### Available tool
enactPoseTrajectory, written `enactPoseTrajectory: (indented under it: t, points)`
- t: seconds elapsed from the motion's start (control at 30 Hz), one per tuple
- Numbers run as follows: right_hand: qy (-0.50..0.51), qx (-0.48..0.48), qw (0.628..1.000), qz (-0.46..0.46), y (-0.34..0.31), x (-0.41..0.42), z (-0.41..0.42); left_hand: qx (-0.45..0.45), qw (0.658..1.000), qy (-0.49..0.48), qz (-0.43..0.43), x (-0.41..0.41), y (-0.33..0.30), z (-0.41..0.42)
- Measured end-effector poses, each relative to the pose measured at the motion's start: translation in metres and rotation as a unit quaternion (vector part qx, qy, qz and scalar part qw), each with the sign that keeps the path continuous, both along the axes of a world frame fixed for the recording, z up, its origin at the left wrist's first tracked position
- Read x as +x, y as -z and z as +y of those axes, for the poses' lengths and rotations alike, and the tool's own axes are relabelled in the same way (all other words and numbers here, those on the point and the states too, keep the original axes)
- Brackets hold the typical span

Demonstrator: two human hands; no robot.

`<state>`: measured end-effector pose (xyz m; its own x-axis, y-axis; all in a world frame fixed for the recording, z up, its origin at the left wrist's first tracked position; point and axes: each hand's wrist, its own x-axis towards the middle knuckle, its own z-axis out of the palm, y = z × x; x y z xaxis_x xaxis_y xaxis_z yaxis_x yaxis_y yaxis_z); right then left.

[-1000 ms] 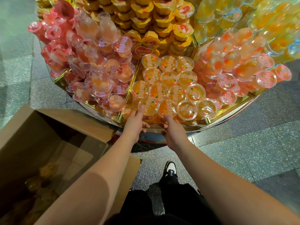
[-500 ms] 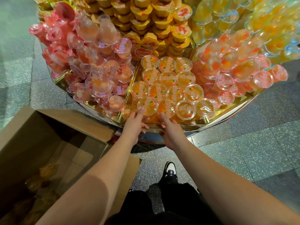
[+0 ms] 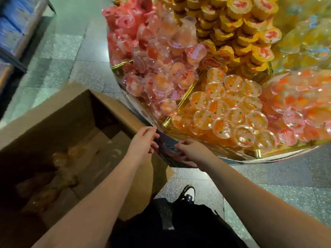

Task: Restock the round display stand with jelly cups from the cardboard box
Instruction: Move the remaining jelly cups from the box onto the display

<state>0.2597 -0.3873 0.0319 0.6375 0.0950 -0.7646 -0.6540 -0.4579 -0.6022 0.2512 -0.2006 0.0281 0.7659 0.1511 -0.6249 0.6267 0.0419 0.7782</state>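
Observation:
The round display stand (image 3: 238,158) fills the upper right, with orange jelly cups (image 3: 225,111) packed in its front wedge between gold dividers. An open cardboard box (image 3: 75,111) sits on the floor at the left, with several orange jelly cups (image 3: 60,169) lying dim at its bottom. My left hand (image 3: 143,142) hovers at the box's right edge, fingers loosely apart and holding nothing. My right hand (image 3: 193,153) is just below the stand's rim, fingers curled but empty. Both hands are off the stacked cups.
Pink jelly cups (image 3: 157,68) fill the left wedge, yellow wrapped cups (image 3: 241,27) the middle tier, and red-and-orange cups (image 3: 300,104) the right wedge. A shelf with blue packs (image 3: 16,27) stands at the far left. My black shoe (image 3: 187,194) rests on the speckled floor.
Both hands have drawn back from the front row of orange cups to below the stand's rim. My view has swung left, toward the box.

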Motion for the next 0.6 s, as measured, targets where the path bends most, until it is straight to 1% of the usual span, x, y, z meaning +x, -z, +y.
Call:
enactPoseTrajectory:
  t: [0.03,0.1,0.2,0.3,0.4,0.53,0.6]
  points:
    - [-0.062,-0.025,0.997,-0.029,-0.007,0.007,0.024,0.019,1.0,-0.017,-0.001,-0.011,-0.001,0.027]
    - [-0.177,-0.056,0.98,-0.07,-0.018,0.021,0.08,0.05,0.997,-0.062,0.013,-0.037,-0.001,0.082]
    - [-0.321,-0.09,0.934,-0.125,-0.021,0.029,0.175,0.106,0.981,-0.155,0.051,-0.083,0.011,0.164]
    - [-0.394,-0.107,0.898,-0.161,0.001,0.02,0.258,0.151,0.958,-0.22,0.1,-0.136,0.035,0.234]
    - [-0.479,-0.122,0.856,-0.151,0.045,0.006,0.325,0.165,0.936,-0.259,0.171,-0.191,0.069,0.288]
    - [-0.549,-0.168,0.811,-0.11,0.111,-0.008,0.382,0.17,0.914,-0.266,0.255,-0.231,0.117,0.327]
    - [-0.577,-0.191,0.785,-0.119,0.14,-0.01,0.4,0.177,0.916,-0.245,0.265,-0.231,0.139,0.337]
